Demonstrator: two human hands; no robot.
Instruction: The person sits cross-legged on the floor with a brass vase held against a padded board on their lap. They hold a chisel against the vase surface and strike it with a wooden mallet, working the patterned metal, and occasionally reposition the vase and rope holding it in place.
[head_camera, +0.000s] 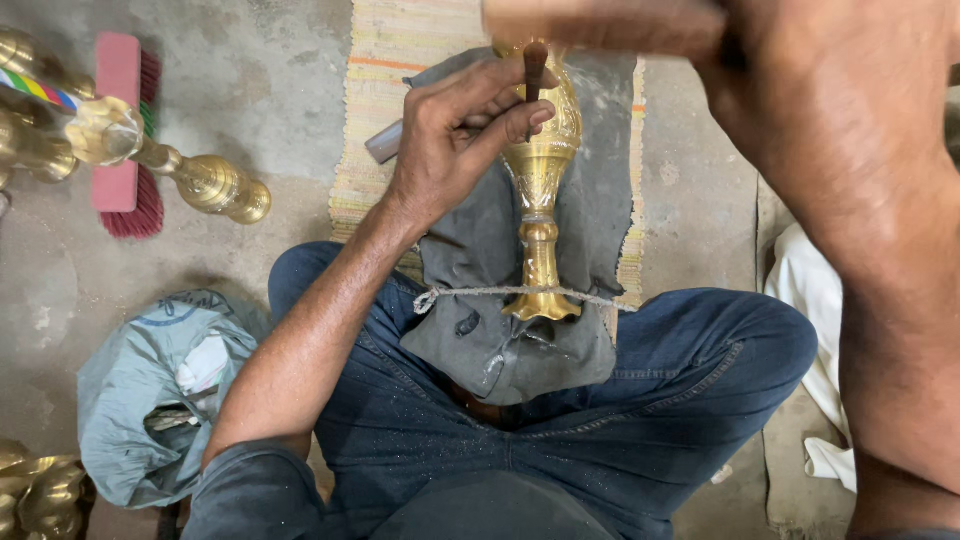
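Left hand (455, 140) pinches dark punch (535, 65) against brass vase (541, 200); right hand (840, 110) raised, blurred, possibly gripping mallet.

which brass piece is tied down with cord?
The brass vase on the grey cloth between the knees; cord crosses its base. The brass pieces at left lie loose on the floor.

Concrete floor (250, 80) under striped mat (385, 60)

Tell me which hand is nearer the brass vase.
Left. The left hand rests against the brass vase, holding a small punch on it; the right hand is raised above it.
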